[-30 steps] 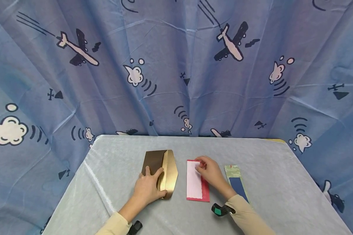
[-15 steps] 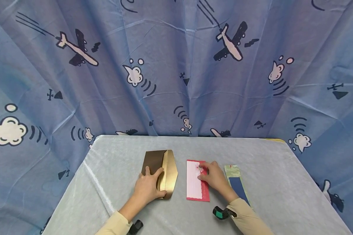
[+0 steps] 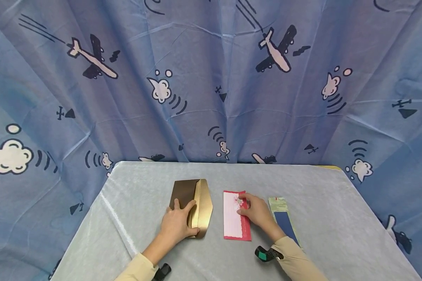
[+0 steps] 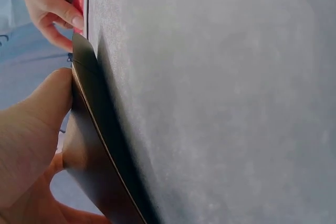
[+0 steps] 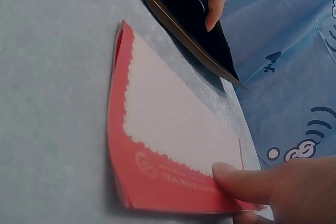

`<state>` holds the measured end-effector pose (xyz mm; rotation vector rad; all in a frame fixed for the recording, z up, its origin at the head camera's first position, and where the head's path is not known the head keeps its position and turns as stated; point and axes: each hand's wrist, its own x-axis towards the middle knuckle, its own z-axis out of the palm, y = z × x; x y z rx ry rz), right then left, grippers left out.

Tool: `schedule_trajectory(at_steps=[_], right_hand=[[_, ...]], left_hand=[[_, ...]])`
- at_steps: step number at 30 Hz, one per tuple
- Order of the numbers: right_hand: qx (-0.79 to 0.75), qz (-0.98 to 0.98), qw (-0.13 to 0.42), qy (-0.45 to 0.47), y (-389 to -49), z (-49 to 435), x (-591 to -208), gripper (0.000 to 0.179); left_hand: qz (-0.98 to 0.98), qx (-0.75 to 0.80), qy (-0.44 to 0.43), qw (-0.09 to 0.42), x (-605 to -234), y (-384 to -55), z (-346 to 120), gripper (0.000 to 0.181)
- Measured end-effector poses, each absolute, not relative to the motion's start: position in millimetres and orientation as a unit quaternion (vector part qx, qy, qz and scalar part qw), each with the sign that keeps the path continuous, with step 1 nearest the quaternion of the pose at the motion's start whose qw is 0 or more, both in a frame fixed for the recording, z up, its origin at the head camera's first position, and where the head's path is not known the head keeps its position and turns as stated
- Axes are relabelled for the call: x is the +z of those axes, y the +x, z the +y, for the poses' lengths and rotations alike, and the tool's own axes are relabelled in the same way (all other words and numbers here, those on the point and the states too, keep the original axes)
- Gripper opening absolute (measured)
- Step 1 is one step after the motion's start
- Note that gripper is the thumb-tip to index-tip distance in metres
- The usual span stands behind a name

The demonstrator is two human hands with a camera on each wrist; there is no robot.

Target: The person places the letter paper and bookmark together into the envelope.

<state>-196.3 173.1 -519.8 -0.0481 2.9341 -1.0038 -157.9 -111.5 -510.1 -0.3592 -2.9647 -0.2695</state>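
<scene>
One view, right wrist, shows lettering [image 5: 187, 178] on red card [image 5: 168, 119].

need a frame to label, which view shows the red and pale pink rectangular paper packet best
The right wrist view: the packet looms largest, its scalloped pale panel clear, though the right hand hides part. The head view shows it smaller, from above; the left wrist view, only a red sliver.

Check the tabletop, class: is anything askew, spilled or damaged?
No spill or damage is visible. The green-and-blue packet looks askew: it slants, partly hidden by the right sleeve, while the red card sits nearly straight. The gold envelope lies with its flap open.
</scene>
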Motion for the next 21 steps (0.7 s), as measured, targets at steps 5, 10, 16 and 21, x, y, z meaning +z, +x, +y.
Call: schedule_trajectory(at_steps=[5,10,16,21], right_hand=[[-0.332,0.943,0.022,-0.022,-197.4,176.1,-520.1,0.051],[-0.343,0.938,0.026,-0.041,-199.9,181.8,-520.5,0.050],[-0.383,0.922,0.038,-0.039,-201.5,186.9,-519.3,0.046],[-0.411,0.910,0.033,-0.037,-201.7,190.5,-518.7,0.045]], left_hand=[[-0.986,-0.088,-0.123,0.073,-511.2,-158.2,-111.6,0.092],[-0.986,-0.085,-0.124,0.074,-509.4,-156.3,-112.2,0.092],[-0.986,-0.076,-0.127,0.079,-509.4,-156.1,-112.4,0.092],[-0.986,-0.073,-0.128,0.080,-510.4,-156.2,-112.2,0.092]])
